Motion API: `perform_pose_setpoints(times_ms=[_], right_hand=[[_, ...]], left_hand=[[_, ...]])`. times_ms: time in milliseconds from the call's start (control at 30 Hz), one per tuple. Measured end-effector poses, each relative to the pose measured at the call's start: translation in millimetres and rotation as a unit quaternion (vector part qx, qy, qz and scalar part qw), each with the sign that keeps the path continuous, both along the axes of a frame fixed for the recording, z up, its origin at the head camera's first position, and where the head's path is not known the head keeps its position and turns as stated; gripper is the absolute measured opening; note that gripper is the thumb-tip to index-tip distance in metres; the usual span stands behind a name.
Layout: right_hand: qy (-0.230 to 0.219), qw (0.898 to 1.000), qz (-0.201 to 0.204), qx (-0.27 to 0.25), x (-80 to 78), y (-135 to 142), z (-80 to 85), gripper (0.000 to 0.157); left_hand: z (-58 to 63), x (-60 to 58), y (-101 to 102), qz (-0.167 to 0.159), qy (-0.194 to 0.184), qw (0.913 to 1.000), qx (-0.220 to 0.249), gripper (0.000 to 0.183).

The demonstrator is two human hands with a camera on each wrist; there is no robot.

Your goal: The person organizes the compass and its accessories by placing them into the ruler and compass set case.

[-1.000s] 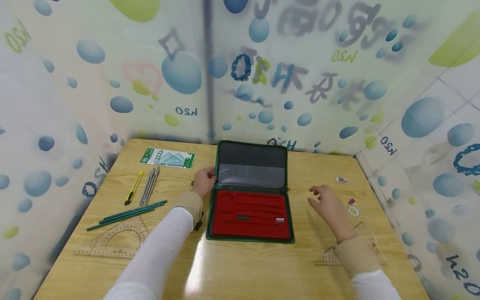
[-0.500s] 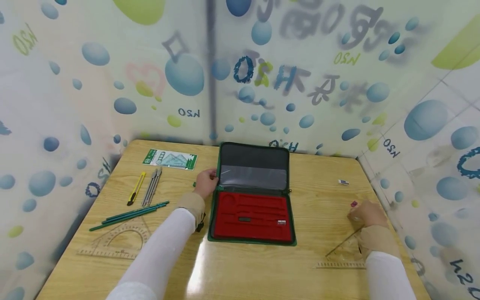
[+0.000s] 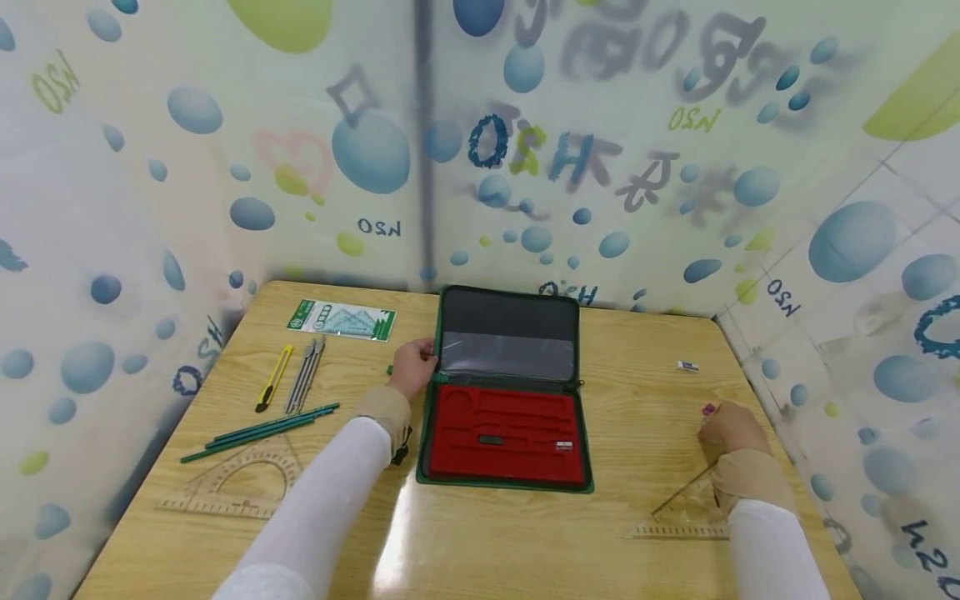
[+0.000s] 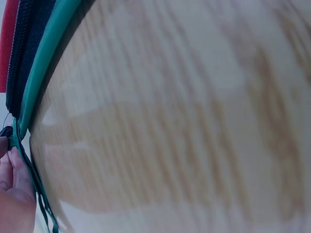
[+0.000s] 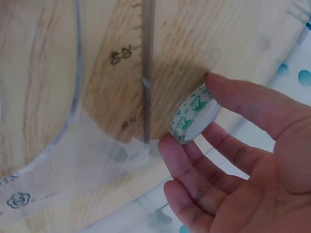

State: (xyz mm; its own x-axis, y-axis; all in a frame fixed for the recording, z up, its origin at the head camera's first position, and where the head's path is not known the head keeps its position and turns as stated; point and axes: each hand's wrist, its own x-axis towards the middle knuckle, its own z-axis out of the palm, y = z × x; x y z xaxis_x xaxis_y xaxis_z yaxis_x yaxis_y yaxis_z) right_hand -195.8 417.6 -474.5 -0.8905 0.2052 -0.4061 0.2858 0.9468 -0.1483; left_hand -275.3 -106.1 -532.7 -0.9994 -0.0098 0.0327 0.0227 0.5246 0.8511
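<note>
A green zip case (image 3: 504, 481) lies unfolded mid-table, its lower half a red moulded tray (image 3: 480, 462). A small dark piece (image 3: 491, 439) and a metal sharpener (image 3: 564, 446) sit in its slots. My left hand (image 3: 414, 367) grips the case's left edge near the fold; in the left wrist view, its thumb and fingers meet at the green rim (image 4: 36, 92). At the right, my right hand (image 3: 735, 427) pinches a white roll of tape with green print (image 5: 192, 116), between thumb and fingers. The hand hides this roll in the head view. Beside it lies a clear set square (image 5: 131, 97).
A small pink object (image 3: 708, 409) and a white-blue eraser (image 3: 687, 366) lie at the right. On the left are a yellow utility knife (image 3: 274, 377), metal compasses (image 3: 305, 375), green pencils (image 3: 258, 433), another set square (image 3: 225, 492) and a green-white packet (image 3: 342, 320).
My right hand has moved right and down from beside the case to the roll of tape and taken hold of it. The left hand has stayed at the case's edge.
</note>
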Motion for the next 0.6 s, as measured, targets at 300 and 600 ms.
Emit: perform_pose_setpoints(times_ms=[300,600], right_hand=[[0.063,0.998,0.019,-0.02,5.5,-21,11.4,0.019],[0.097,0.992,0.063,-0.045,-10.0,-66,12.3,0.049]], left_hand=[[2.8,2.6,1,-0.001,0.002,1.0,0.002,0.034],[4.3,3.8,2,0.0,0.007,1.0,-0.002,0.034]])
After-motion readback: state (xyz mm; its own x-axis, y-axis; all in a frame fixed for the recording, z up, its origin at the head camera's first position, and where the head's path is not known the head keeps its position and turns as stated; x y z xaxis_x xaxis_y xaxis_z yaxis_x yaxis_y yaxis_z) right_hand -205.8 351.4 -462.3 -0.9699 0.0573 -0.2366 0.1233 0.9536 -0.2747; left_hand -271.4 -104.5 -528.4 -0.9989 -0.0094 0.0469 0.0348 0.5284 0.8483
